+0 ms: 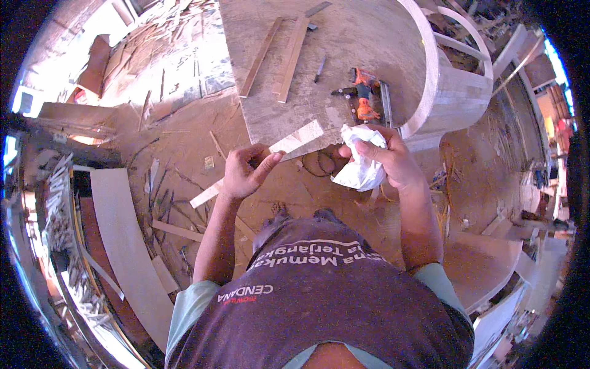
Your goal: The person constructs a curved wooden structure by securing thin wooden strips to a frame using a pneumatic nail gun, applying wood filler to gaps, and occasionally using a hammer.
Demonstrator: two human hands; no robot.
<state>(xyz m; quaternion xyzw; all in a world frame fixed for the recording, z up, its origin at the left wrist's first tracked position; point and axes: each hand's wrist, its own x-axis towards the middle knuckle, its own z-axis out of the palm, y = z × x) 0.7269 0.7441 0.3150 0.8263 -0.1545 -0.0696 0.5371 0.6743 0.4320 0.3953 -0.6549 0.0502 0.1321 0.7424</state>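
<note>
My left hand point(249, 169) is closed around a narrow, pale wooden strip point(300, 139). The strip slants through the grip, its upper end reaching over the near edge of the worktable point(270, 120) and its lower end sticking out below the wrist. A crumpled white piece point(362, 165), cloth or plastic, is bunched in my right hand point(393, 158), pinched between thumb and fingers. Just beyond the right hand, an orange and black nail gun point(367, 95) lies on the worktable.
Two wooden strips point(260, 58) and a pen point(319, 69) lie on the worktable. A curved wooden frame point(458, 92) stands at its right. Long boards point(132, 246) lean at left, a curved panel point(482, 267) at lower right. Offcuts and cords litter the floor point(289, 190).
</note>
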